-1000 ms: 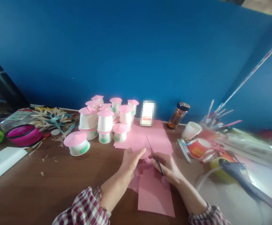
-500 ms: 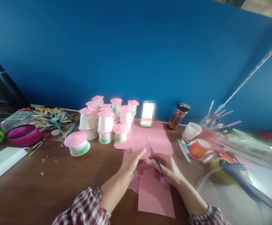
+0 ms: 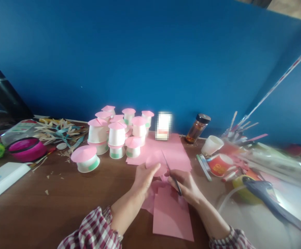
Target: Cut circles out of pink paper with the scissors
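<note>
My left hand [image 3: 144, 179] is closed on a round piece of pink paper [image 3: 154, 163], its thumb lying along the near edge. In my right hand [image 3: 187, 185] is a pair of scissors [image 3: 176, 183], the blades pointing away from me beside the paper's right edge. Pink paper scraps [image 3: 157, 188] lie under both hands. Closer to me rests a rectangular pink sheet [image 3: 173, 218]. Beyond the hands, larger pink sheets [image 3: 169, 150] are spread out. To the left stand several upturned paper cups [image 3: 116, 136] with pink cone tops; one short cup [image 3: 87, 164] sits nearer.
A lit, blurred-out screen [image 3: 163, 126] leans by the blue wall. Right are a dark-lidded jar [image 3: 198, 128], a white cup [image 3: 212, 145], a red cup [image 3: 220, 165] and a glue gun [image 3: 264, 190]. Left are a magenta round container [image 3: 27, 150] and a white box [image 3: 5, 181].
The round pink paper in my left hand has turned up and shows more of its surface to the left. My hands and the scissors have hardly moved.
</note>
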`<state>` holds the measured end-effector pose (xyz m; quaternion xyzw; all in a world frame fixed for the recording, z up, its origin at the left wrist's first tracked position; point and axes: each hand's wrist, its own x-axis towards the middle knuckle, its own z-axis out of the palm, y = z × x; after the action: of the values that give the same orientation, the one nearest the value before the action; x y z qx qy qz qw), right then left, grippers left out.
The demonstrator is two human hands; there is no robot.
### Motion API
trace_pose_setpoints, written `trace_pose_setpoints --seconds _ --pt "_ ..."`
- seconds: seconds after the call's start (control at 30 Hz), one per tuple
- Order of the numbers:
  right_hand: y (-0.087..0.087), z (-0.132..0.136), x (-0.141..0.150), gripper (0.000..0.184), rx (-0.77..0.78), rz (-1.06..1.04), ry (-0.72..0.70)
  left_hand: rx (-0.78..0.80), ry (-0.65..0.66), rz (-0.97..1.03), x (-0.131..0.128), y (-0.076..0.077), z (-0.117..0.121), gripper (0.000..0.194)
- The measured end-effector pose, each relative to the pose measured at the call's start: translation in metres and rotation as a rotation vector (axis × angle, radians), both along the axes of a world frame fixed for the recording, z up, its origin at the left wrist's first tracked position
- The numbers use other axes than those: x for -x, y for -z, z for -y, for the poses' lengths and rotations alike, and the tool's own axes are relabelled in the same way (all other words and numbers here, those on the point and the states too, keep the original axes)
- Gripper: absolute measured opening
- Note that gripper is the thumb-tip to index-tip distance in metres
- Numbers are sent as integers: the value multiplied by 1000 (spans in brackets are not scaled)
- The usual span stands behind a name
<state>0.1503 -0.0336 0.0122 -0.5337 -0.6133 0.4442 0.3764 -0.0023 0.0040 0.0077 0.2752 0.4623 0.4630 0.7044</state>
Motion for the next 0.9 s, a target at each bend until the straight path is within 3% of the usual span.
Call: trace_pose_setpoints --seconds 0.43,0.9 --pt "1 0 -1 38 -23 -38 -18 16 20 -45 -1 -7 2 24" --pt "-4 2 1 40 8 -19 7 -5 5 7 -1 -3 2 23"
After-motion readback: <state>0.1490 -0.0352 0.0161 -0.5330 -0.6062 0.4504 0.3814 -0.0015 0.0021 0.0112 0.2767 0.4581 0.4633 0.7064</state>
